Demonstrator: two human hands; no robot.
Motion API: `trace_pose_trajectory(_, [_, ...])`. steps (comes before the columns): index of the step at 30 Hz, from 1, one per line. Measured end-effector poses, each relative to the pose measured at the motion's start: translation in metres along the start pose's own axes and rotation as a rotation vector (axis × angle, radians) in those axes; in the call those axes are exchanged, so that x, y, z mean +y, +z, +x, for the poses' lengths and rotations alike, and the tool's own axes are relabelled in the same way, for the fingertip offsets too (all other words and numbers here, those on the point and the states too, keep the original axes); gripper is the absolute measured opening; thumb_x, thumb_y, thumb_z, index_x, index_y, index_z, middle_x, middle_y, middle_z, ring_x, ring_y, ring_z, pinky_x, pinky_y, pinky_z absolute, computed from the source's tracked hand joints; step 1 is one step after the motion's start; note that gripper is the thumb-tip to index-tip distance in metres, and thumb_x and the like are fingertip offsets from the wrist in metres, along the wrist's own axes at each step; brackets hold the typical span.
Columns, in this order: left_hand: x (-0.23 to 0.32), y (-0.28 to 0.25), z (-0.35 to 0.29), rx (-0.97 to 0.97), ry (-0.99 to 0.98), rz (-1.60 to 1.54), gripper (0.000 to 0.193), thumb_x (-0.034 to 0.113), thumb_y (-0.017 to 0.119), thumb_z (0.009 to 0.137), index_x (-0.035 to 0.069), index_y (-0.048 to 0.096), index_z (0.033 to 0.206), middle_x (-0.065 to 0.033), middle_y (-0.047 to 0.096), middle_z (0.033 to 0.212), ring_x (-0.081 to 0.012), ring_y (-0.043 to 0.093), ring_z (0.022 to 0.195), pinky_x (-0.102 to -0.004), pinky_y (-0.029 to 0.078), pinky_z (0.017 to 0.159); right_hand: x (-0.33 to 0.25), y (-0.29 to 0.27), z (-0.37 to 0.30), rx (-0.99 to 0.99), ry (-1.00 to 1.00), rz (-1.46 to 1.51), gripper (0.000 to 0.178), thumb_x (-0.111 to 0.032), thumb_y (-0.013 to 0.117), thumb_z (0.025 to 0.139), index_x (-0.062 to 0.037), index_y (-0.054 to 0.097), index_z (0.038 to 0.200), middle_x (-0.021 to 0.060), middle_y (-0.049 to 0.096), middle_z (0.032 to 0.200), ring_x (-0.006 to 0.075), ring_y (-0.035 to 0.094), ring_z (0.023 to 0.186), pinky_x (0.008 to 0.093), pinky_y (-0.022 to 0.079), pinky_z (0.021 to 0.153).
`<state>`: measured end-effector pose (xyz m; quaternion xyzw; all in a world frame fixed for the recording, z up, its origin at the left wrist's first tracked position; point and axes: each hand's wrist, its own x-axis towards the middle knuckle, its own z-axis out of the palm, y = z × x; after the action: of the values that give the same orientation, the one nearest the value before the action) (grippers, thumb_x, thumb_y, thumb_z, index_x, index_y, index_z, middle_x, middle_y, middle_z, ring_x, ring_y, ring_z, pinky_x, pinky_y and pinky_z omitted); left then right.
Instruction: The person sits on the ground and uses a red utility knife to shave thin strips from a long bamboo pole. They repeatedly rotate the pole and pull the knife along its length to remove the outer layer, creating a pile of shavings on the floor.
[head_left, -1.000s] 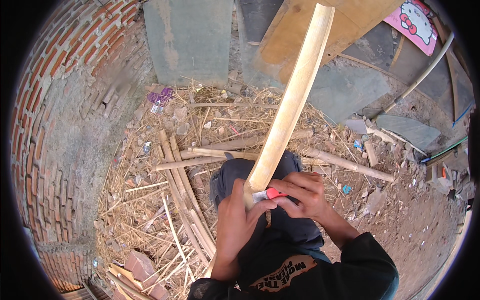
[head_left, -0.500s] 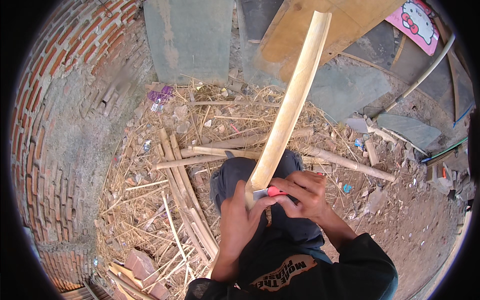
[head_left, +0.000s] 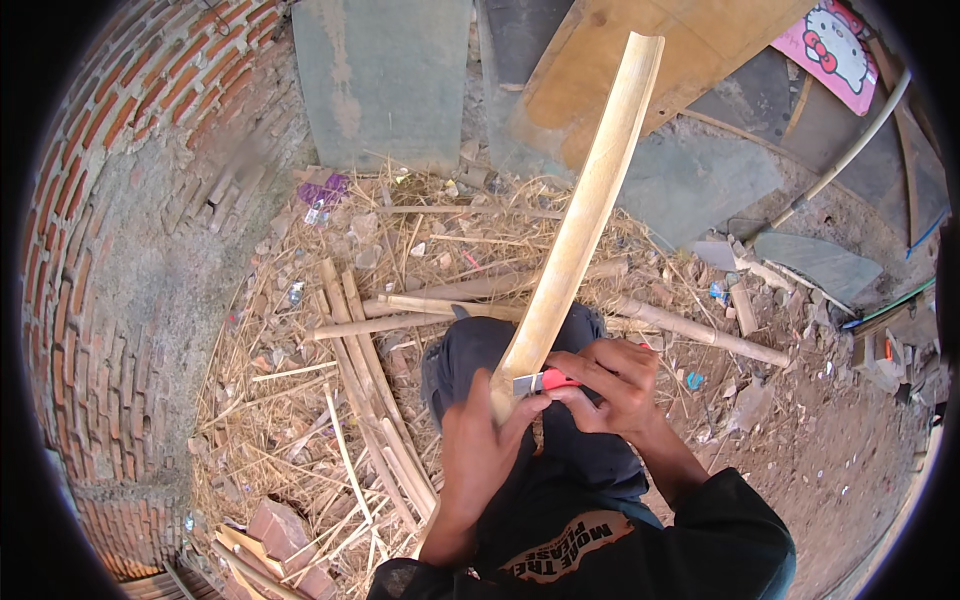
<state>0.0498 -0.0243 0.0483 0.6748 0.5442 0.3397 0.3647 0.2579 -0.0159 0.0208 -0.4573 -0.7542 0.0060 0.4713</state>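
A long split bamboo strip (head_left: 585, 220), its hollow side up, slants from my lap toward the far right. My left hand (head_left: 475, 440) is closed around its near end, the thumb along the right edge. In my right hand (head_left: 612, 385) I grip a utility knife (head_left: 556, 379) with a red handle. Its short metal blade lies against the strip's right edge, just past my left thumb. Both hands are close together above my dark trousers. My left fingers are partly hidden by the strip.
Bamboo pieces (head_left: 365, 370) lie left of my legs on straw and rubble. A bamboo pole (head_left: 700, 330) is on the right. A brick wall (head_left: 110, 270) rises at left. Grey boards (head_left: 385, 85) and a tan board (head_left: 690, 60) stand beyond, with a pale pipe (head_left: 845, 160) at far right.
The knife and my right hand have shifted slightly right, showing more of the blade. The strip's far end has dipped a little toward me. My left hand keeps its grip.
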Motion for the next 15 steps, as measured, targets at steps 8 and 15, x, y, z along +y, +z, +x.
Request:
trace_pose_trajectory(8, [0.001,-0.004,-0.003,-0.001,-0.063,0.008,0.039,0.029,0.083,0.100,-0.003,0.066,0.114,-0.0222,0.073,0.079,-0.0411,0.077,0.073,-0.0422,0.055,0.063,0.001,0.002,0.003,0.009,-0.022,-0.029,0.033,-0.033,0.092,0.078,-0.0159,0.086,0.105,-0.0012,0.064,0.074,0.0176,0.064,0.059,0.0328,0.049,0.052])
trace_pose_trajectory(15, [-0.004,-0.003,-0.009,-0.001,-0.030,0.078,0.045,0.036,0.082,0.100,-0.003,0.064,0.111,-0.0239,0.071,0.074,-0.0449,0.074,0.070,-0.0460,0.054,0.059,0.002,-0.005,0.014,0.111,0.059,-0.020,0.032,-0.025,0.092,0.080,-0.0102,0.085,0.107,0.0029,0.070,0.077,0.0210,0.066,0.060,0.0338,0.051,0.055])
